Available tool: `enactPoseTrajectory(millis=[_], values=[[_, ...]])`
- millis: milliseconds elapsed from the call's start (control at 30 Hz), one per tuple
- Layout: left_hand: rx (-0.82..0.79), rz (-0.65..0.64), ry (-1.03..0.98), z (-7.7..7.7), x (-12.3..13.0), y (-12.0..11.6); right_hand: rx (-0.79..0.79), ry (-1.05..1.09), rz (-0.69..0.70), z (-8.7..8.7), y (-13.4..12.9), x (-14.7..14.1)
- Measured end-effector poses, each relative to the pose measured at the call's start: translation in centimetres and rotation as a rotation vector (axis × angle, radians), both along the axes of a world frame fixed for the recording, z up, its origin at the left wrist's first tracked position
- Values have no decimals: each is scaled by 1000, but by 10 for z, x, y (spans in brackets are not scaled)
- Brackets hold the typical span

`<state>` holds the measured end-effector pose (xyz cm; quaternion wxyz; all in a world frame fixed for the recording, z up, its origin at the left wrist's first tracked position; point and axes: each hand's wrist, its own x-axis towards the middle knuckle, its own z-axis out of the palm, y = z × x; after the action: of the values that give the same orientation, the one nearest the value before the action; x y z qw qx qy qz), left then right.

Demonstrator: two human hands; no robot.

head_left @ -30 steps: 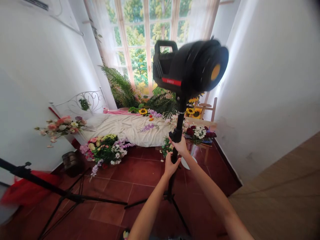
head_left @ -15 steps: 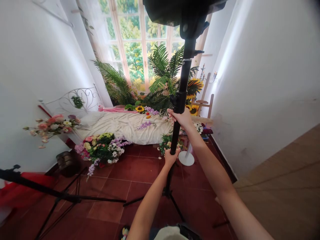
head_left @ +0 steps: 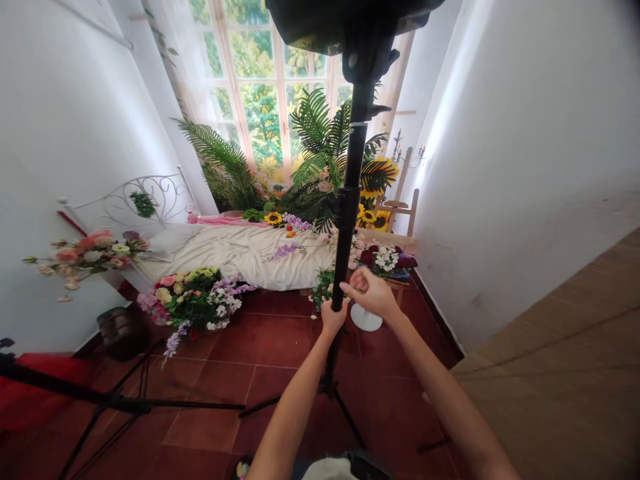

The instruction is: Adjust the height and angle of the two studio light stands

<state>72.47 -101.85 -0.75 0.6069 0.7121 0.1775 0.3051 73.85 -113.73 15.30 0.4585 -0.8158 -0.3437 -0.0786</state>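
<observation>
In front of me stands a black light stand (head_left: 354, 150), nearly upright, with a bulky dark head at the top of the view. My left hand (head_left: 334, 317) is wrapped around the lower part of its pole. My right hand (head_left: 371, 293) is just to the right of the pole, off its grip, with the fingers loosely curled and apart and nothing held. One of its digits reaches the pole's edge; whether it touches, I cannot tell. Above both hands, a black collar with a knob (head_left: 346, 200) sits on the pole. The stand's spread legs (head_left: 327, 387) rest on red tiles.
A white-covered bed (head_left: 240, 253) lies below the window, with bouquets (head_left: 193, 297) at its near side. At left, another black tripod (head_left: 120, 402) spreads its legs beside a wooden barrel (head_left: 123, 333). A wooden easel (head_left: 407, 200) and white wall (head_left: 525, 167) stand at right.
My right hand has let go of the pole's upper part and moved down to its right side. My left hand keeps its hold. The view has shifted slightly, moving the stand leftward in frame.
</observation>
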Motion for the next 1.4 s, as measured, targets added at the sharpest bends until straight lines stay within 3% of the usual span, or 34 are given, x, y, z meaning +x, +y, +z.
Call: enactPoseTrajectory(millis=[133, 200, 300, 467, 533, 667, 733, 833, 933, 1067, 1200, 1300, 1400], values=[[-30, 1, -1, 3, 0, -1, -301, 120, 19, -74, -26, -16], [-23, 6, -4, 5, 0, -2, -309, 243, 76, -102, -29, -21], [4, -12, 4, 5, 1, -2, -196, 513, 129, -133, -24, -24], [11, -38, 12, 4, 0, -3, -44, 861, 135, -161, -14, -29], [4, -44, 16, 3, 0, -4, 23, 864, 103, -168, -10, -34], [1, -37, 8, 5, -1, -6, 98, 698, -156, -185, 2, -45], [-16, -36, 7, 6, -1, -7, 154, 693, -214, -194, 6, -50], [-55, -17, 10, 7, -1, -8, 268, 774, -169, -200, 3, -51], [-69, -19, 3, 6, 1, -9, 298, 636, -174, -195, -10, -49], [-86, -40, -2, 5, 0, -11, 189, 417, -204, -176, -23, -53], [-84, -47, 8, 10, -2, -13, 53, 318, -295, -158, -19, -66], [-72, -52, 3, 14, -3, -15, 13, 295, -364, -154, -14, -70], [-84, -64, 5, 15, -3, -15, 62, 410, -329, -159, -14, -68]])
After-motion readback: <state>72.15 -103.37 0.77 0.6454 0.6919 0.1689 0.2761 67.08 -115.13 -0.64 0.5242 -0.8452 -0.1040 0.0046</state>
